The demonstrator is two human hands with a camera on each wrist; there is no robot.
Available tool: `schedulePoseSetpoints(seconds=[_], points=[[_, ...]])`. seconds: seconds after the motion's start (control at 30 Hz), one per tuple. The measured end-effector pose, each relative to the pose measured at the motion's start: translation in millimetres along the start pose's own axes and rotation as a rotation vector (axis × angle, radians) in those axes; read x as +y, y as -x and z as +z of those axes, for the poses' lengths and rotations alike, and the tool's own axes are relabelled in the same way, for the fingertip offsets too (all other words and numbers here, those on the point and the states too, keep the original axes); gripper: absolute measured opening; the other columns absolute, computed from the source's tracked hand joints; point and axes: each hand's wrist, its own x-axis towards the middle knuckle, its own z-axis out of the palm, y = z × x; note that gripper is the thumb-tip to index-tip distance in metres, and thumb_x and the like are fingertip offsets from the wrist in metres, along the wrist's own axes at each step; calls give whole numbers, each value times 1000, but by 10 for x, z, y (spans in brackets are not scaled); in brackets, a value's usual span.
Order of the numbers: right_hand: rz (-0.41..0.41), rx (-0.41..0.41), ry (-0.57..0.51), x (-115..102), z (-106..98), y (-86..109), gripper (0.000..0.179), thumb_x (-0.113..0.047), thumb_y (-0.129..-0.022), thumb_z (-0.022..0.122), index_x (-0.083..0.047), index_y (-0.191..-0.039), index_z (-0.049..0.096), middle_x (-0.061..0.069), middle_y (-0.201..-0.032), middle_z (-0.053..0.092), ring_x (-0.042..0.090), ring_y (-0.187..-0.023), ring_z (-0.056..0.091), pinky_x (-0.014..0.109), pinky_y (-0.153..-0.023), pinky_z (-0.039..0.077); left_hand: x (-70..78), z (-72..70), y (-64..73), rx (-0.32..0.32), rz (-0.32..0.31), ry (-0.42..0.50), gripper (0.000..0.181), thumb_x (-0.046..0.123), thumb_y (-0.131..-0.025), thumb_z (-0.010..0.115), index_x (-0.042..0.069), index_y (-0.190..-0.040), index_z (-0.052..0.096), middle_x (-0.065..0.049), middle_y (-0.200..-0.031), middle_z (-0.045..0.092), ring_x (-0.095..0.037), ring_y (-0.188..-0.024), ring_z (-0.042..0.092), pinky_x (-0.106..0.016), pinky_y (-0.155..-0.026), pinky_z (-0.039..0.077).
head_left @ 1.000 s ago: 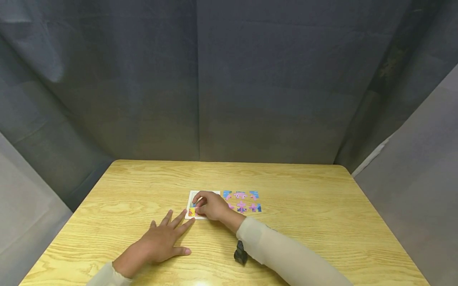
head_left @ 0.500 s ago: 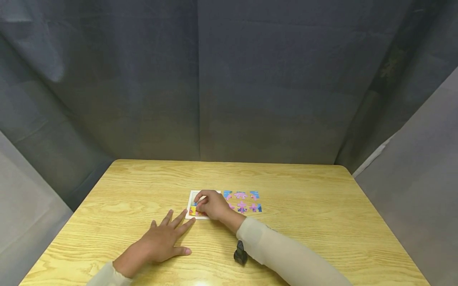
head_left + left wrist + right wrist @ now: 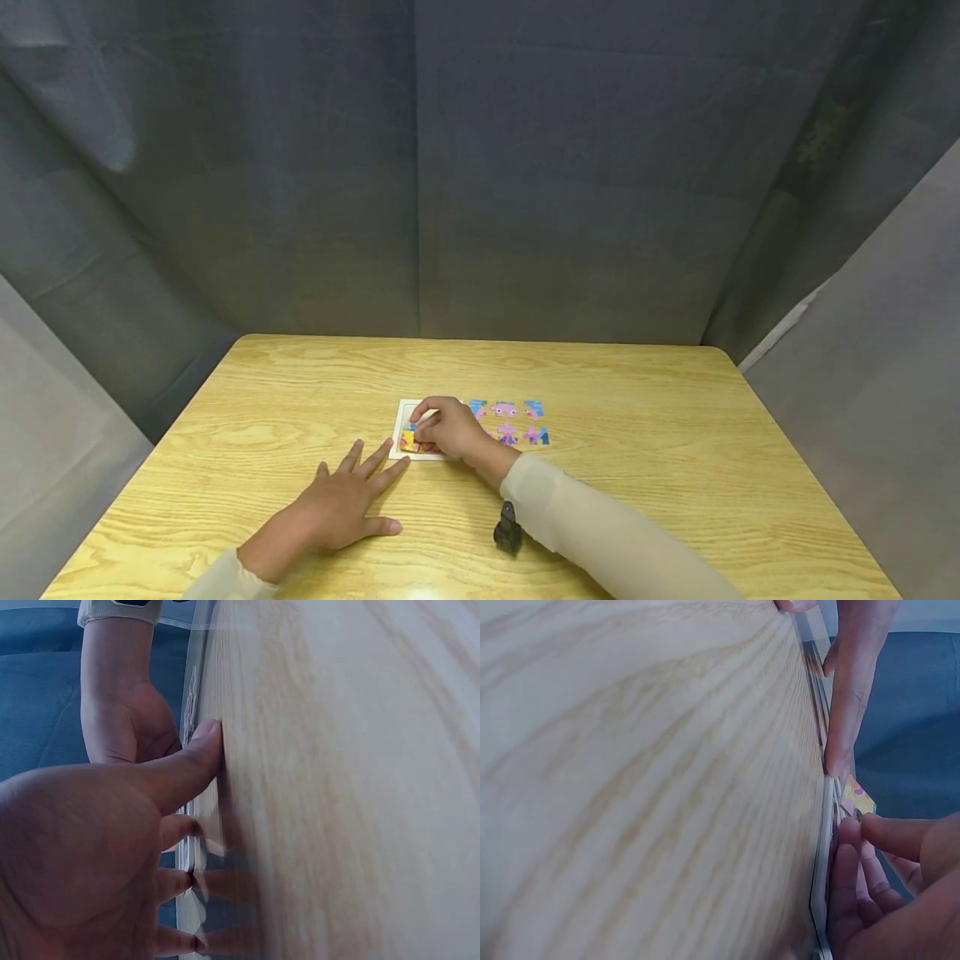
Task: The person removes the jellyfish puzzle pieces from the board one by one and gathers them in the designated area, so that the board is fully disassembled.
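In the head view my left hand [image 3: 340, 507] lies spread on the wooden table, fingertips right at the lower left corner of a white puzzle tray [image 3: 396, 421]. My right hand [image 3: 453, 429] reaches over that tray, partly covering it. Between its thumb and fingers it pinches a jigsaw puzzle piece, yellow with pink [image 3: 859, 796], tilted up in the right wrist view. Yellow, red and pink picture parts show along the tray's lower side beneath the fingers. Thumb and fingertips of the left hand [image 3: 82, 840] touch the tabletop in the left wrist view.
Right of the tray lie several loose pink and blue puzzle pieces [image 3: 507, 434] in two rows, one partly behind the right hand. A black device [image 3: 507, 528] hangs under the right sleeve [image 3: 600, 521]. Dark grey curtains [image 3: 562, 208] stand behind the table [image 3: 637, 433].
My right hand has shifted slightly to the right over the tray, with the yellow-and-pink puzzle piece at its fingertips. More of the tray's lower side shows. The left hand has stayed put.
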Motion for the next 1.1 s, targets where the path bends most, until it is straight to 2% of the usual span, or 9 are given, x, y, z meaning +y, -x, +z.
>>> schedulePoseSetpoints(seconds=[0.33,0.67,0.83,1.0,1.1], points=[[1,-12,-22,-31,-55,-1,19,5,-94,69,1,-112,68,15,-90,73,32,-78,76,37,-69,64,-3,6,-1,1,-1,-18,89,70,-93,56,23,-163,30,-16,-172,15,-61,-149,18,-89,-92,30],[-23,-43,-34,-3,-165,34,18,4,-95,69,2,-113,67,17,-89,74,29,-74,75,36,-68,64,20,-3,-11,-24,-45,-3,88,71,-92,58,27,-163,31,-12,-172,15,-58,-151,17,-89,-96,29],[-21,-38,-57,14,-205,79,18,4,-95,69,3,-113,67,21,-90,74,35,-76,75,41,-71,64,11,1,-10,-19,-32,3,88,70,-92,58,26,-163,31,-14,-172,15,-59,-150,17,-89,-94,28],[-31,-45,-36,55,-269,156,19,2,-96,68,4,-114,66,21,-89,74,34,-75,74,34,-64,61,9,5,-9,-14,-26,1,89,71,-91,57,26,-163,30,-14,-172,15,-60,-150,17,-89,-94,28],[-26,-52,-22,86,-324,206,18,1,-96,68,4,-113,66,19,-87,74,29,-72,73,33,-67,61,8,8,-14,-18,-34,-1,89,71,-91,57,27,-164,29,-13,-172,15,-59,-151,16,-89,-95,28]])
